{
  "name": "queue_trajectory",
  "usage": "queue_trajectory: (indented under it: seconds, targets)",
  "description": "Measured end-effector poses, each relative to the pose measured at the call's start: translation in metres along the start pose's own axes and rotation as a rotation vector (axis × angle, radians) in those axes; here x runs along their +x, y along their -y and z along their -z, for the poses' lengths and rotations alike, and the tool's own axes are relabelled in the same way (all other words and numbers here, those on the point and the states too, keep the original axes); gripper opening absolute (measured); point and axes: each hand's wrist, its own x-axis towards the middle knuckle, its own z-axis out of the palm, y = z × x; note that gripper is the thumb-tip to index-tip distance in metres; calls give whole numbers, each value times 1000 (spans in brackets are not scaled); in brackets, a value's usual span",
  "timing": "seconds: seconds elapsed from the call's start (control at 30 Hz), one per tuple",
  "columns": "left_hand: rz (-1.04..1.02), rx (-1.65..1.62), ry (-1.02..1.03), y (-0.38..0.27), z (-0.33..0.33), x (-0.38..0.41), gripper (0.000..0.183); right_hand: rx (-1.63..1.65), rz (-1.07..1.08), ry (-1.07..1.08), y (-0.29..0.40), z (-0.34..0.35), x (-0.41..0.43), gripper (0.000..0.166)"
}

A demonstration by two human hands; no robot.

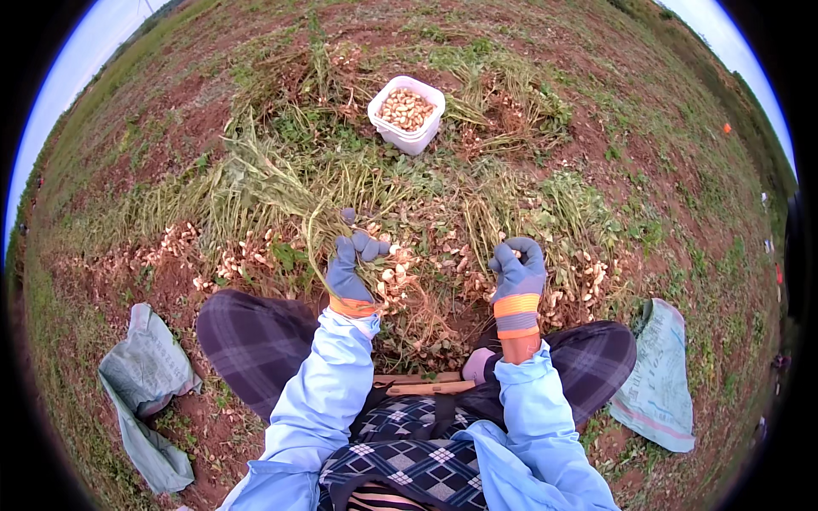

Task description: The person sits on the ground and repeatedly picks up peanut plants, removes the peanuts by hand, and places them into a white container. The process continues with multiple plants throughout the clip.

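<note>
My left hand [351, 268], in a grey-blue glove with an orange cuff, grips a bunch of uprooted peanut plants [281, 182]. Their leafy stems point up and left, and pale peanut pods [395, 274] hang from the roots beside my fingers. My right hand [521, 268] wears a matching glove with an orange and grey striped cuff. Its fingers curl toward the thumb, and a small pale bit, seemingly a peanut, shows between them; the palm is hidden. Ahead of both hands stands a white plastic bucket [412, 142] holding many peanuts [405, 110].
More peanut plants [575, 211] with pods lie in a row across the reddish soil. A green woven sack [144, 358] lies left of my crossed legs, another woven sack [661, 383] to the right. Wooden slats [428, 387] sit low between my legs.
</note>
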Motion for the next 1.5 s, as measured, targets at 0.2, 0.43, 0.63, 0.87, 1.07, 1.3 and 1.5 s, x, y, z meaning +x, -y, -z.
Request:
queue_trajectory:
  seconds: [0.2,0.43,0.63,0.87,1.07,1.3,1.5]
  targets:
    - [18,-119,-61,3,3,2,51,-253,-300,529,30,-39,-57,17]
    - [23,3,90,2,8,1,50,-558,-142,631,7,-56,-60,33]
    - [9,97,190,3,3,1,56,-798,-42,678,-10,-63,-58,41]
    - [37,213,28,6,5,-4,66,-876,24,736,1,-53,-60,32]
    - [61,203,28,6,-4,-8,65,-850,53,621,1,-60,-71,28]
    - [48,202,47,6,-1,-6,64,-756,9,520,-15,-56,-74,24]
    - [50,217,-3,5,-2,-8,59,-784,-13,608,-16,-54,-70,18]
